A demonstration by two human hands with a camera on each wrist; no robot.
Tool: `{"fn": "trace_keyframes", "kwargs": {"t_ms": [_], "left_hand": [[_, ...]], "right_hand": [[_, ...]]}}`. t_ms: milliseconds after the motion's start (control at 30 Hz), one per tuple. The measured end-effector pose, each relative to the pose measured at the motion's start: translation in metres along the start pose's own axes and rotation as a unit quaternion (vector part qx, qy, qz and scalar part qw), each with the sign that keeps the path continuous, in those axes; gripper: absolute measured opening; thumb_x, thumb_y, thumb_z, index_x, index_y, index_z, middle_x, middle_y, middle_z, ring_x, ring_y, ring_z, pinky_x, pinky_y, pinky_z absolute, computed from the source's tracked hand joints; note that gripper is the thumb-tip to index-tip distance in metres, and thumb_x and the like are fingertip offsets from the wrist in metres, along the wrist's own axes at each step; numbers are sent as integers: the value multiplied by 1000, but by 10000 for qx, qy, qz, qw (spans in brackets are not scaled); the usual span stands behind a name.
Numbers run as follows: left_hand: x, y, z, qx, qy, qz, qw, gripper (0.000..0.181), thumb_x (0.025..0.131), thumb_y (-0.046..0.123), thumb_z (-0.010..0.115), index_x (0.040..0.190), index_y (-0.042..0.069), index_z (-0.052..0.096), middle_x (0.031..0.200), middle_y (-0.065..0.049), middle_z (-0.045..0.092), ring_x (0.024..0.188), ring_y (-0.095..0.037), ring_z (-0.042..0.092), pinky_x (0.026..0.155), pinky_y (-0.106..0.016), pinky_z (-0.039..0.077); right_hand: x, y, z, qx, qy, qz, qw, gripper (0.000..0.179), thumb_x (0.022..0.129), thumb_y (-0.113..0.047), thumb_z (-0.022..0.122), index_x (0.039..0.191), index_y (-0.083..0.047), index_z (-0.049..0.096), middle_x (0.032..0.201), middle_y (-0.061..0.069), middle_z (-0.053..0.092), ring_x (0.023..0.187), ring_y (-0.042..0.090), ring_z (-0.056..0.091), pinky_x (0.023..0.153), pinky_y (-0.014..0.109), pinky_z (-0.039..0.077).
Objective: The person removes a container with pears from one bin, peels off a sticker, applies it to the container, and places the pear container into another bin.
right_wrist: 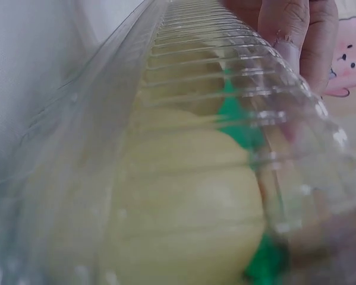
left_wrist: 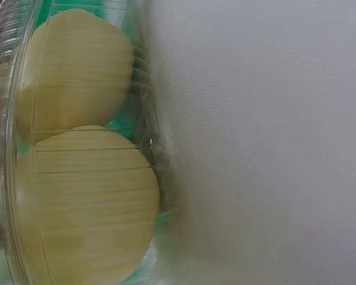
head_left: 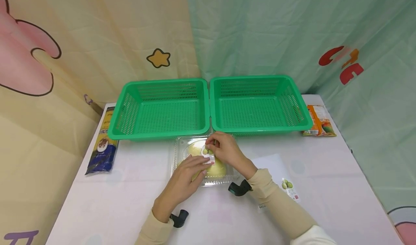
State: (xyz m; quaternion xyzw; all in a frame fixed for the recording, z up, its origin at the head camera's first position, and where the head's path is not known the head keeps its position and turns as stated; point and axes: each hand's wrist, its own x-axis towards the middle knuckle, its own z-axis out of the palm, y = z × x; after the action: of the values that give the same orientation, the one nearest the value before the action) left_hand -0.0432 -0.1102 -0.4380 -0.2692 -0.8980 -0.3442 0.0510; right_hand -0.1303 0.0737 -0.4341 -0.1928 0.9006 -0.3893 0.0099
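A clear plastic clamshell box (head_left: pixel 174 162) lies on the table in front of the baskets, with round pale yellow fruits (left_wrist: pixel 88 202) inside. On its lid is a label (head_left: pixel 206 151) printed with green fruit. My left hand (head_left: pixel 183 178) rests on the lid from the left, its fingers extended over the lower part of the label. From the right, my right hand (head_left: pixel 225 150) pinches the label's upper edge between thumb and fingertips. The right wrist view shows the ribbed side of the box, with fingers (right_wrist: pixel 283 27) above its edge.
Two green baskets (head_left: pixel 159 133) (head_left: pixel 260 129) stand side by side behind the box. A blue and yellow packet (head_left: pixel 102 145) lies at the left, an orange packet (head_left: pixel 320 120) at the right. A label backing sheet (head_left: pixel 271 165) lies partly under the right forearm.
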Motion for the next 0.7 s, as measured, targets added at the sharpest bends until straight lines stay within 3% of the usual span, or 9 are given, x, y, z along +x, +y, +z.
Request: {"fn": "trace_keyframes", "kwargs": {"t_ms": [167,333,567,700], "left_hand": [[1,2,-1,43,-105,-129,9999,27,96,12,65,122,13,74,132,-3,70,132,-23,59,120,-54,35],[4,2,-4,-44,-170,-225,9996,27,98,13,63,123,13,73,132,-3,69,134,-23,58,121,-53,33],[12,-3,-6,194,88,-615,9979,33,96,13,66,128,6,69,138,-5,65,135,-26,56,121,-54,33],[17,-3,-2,471,117,-726,9962,40,94,18,69,133,8,66,143,-7,61,139,-29,53,121,-57,31]], "right_hand": [[1,-1,2,-257,47,-94,9996,4,91,-15,74,91,-11,74,79,-1,62,64,8,47,59,20,40],[1,-1,2,-453,343,-287,9980,3,91,-13,72,93,-10,73,77,0,62,64,9,47,59,22,40],[1,3,6,-474,601,-388,9963,5,89,-7,73,93,-9,73,76,2,60,64,9,49,60,23,41],[-1,3,4,-277,652,-314,9970,5,91,-5,70,95,-8,73,78,3,60,65,9,50,60,22,43]]}}
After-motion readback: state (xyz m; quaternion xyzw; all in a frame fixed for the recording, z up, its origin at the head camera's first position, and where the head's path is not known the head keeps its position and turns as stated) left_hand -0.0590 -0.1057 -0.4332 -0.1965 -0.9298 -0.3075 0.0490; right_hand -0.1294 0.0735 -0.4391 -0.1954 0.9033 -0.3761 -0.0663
